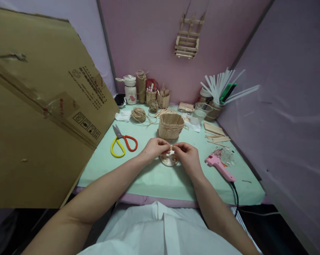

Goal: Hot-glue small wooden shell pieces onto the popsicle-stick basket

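Note:
My left hand (158, 147) and my right hand (187, 154) meet over a small round dish (169, 163), which holds a few small pale pieces. The fingertips of both are pinched close together around something small and pale, too tiny to name. Just behind them stands a small basket (171, 126) made of wooden craft sticks, with a braided-looking rim. Scissors (120, 140) with one yellow and one red handle lie open to the left. A pink hot glue gun (220, 167) rests on its side to the right.
A large cardboard box panel (48, 106) leans along the left. At the back are a twine ball (138, 114), a white bottle (130, 90), stick holders (163, 98), a clear plastic cup (201, 112) and a pot of white glue sticks (215, 109). Loose craft sticks (213, 129) lie at right.

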The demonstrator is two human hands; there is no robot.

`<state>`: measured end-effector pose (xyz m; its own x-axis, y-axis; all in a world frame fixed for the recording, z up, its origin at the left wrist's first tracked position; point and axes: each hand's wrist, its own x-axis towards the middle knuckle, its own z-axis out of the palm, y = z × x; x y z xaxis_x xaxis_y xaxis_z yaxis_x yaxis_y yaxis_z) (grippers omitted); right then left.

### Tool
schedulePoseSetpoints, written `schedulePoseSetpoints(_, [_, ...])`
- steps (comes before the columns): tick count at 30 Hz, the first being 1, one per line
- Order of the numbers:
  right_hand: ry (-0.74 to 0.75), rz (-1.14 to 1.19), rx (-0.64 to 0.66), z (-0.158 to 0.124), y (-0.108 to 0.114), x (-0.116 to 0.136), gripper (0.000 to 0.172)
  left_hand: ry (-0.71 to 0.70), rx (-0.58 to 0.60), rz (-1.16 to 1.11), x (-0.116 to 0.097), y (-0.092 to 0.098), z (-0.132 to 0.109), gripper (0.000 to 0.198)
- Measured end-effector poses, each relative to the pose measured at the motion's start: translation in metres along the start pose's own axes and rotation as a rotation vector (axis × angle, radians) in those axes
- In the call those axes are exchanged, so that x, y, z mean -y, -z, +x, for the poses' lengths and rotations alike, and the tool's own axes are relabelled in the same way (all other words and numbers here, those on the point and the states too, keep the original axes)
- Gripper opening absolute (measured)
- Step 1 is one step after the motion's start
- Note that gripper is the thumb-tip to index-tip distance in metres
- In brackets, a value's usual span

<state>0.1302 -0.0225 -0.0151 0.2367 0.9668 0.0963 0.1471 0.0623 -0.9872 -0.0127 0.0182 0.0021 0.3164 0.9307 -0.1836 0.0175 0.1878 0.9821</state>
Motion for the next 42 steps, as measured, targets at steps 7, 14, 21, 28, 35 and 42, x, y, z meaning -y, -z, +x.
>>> schedulePoseSetpoints(7, [-0.007, 0.011, 0.003, -0.0003, -0.0005, 0.0006, 0.023, -0.005, -0.002, 0.009, 0.0023, 0.0005, 0.0011, 0.005])
schedulePoseSetpoints(14, [0.003, 0.007, -0.006, -0.0027, 0.0030, 0.0065, 0.026, -0.013, 0.002, -0.003, -0.0030, 0.0014, -0.0010, 0.005])
schedulePoseSetpoints(21, [-0.056, 0.004, 0.036, -0.0018, 0.0024, 0.0054, 0.020, -0.005, 0.017, -0.046, -0.0016, 0.0011, -0.0010, 0.009])
schedulePoseSetpoints(28, [-0.033, 0.019, -0.007, 0.0009, 0.0040, 0.0031, 0.021, -0.031, 0.025, -0.047, -0.0003, 0.0012, -0.0005, 0.016])
schedulePoseSetpoints(35, [-0.061, 0.063, 0.012, -0.0007, 0.0008, 0.0034, 0.023, -0.037, 0.037, 0.072, 0.0000, 0.0011, -0.0025, 0.018])
schedulePoseSetpoints(42, [-0.064, 0.058, 0.000, -0.0022, 0.0002, 0.0083, 0.021, -0.063, 0.054, 0.038, 0.0007, 0.0009, -0.0029, 0.028])
